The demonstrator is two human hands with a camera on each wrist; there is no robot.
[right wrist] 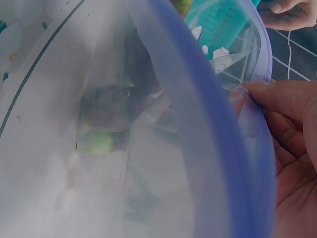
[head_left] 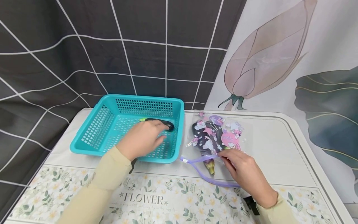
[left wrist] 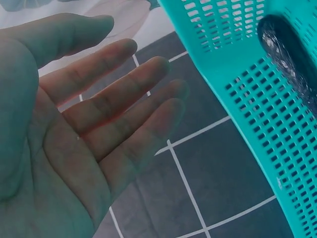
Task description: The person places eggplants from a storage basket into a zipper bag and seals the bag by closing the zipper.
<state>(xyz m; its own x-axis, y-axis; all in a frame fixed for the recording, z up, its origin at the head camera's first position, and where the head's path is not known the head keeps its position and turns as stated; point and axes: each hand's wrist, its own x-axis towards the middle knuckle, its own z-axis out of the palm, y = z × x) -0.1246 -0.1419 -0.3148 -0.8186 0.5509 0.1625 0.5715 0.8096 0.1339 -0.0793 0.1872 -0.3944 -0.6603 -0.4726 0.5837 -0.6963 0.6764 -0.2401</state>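
My left hand (head_left: pixel 145 137) reaches over the turquoise basket (head_left: pixel 178 140), above a dark eggplant (head_left: pixel 170 125) with a green cap. In the left wrist view the hand's fingers are extended and the palm holds nothing; the eggplant (left wrist: pixel 285 49) lies inside the basket, wrapped in shiny film. My right hand (head_left: pixel 247 169) pinches the purple zip edge (right wrist: pixel 208 109) of a clear printed bag (head_left: pixel 230 140), whose mouth is spread apart. Dark eggplants (head_left: pixel 199 141) show through the bag, one with its stem end (head_left: pixel 210 168) at the mouth. The zip slider (head_left: pixel 184 160) sits at the left corner.
Basket and bag stand side by side on a white table with a floral cloth (head_left: pixel 156 205) along its front. Behind them hangs a dark curtain (head_left: pixel 145 59) with white grid lines, and a white curtain with a printed flower (head_left: pixel 265 56) hangs at the right.
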